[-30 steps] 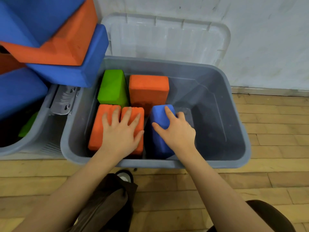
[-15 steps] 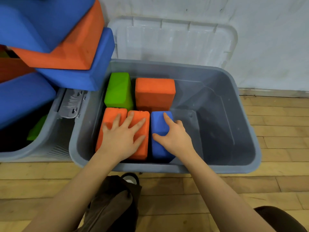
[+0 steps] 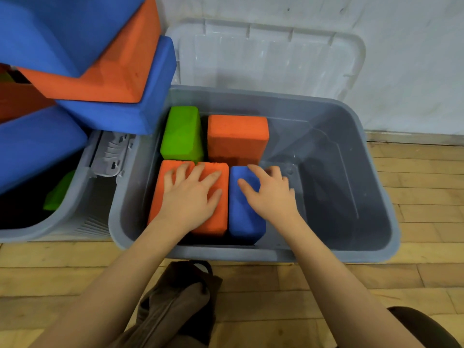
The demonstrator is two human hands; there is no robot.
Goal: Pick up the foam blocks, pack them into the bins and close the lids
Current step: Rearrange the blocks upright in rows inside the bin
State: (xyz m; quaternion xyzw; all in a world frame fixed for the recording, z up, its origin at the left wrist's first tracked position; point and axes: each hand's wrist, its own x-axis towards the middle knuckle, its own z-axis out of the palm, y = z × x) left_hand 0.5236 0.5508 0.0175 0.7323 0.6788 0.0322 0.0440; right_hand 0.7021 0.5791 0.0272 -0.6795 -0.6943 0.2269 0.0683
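You are in the packing step, seating blocks in the grey bin (image 3: 371, 187). Your left hand (image 3: 190, 197) lies flat with spread fingers on the two orange blocks (image 3: 175, 177) in the near left corner. Your right hand (image 3: 271, 194) rests on the blue block (image 3: 243, 217) just beside them, fingers loosely curved over its far end; whether it grips or only presses, I cannot tell. A green block (image 3: 182, 131) and another orange block (image 3: 237, 136) stand behind, against the far wall.

Next, I judge, you must free both hands and fetch more from the heap of blocks (image 3: 100, 71) overhanging the bin's left edge. The whole right half of the bin lies bare, so work rightward. The clear lid (image 3: 276, 54) leans against the wall behind, not yet needed.
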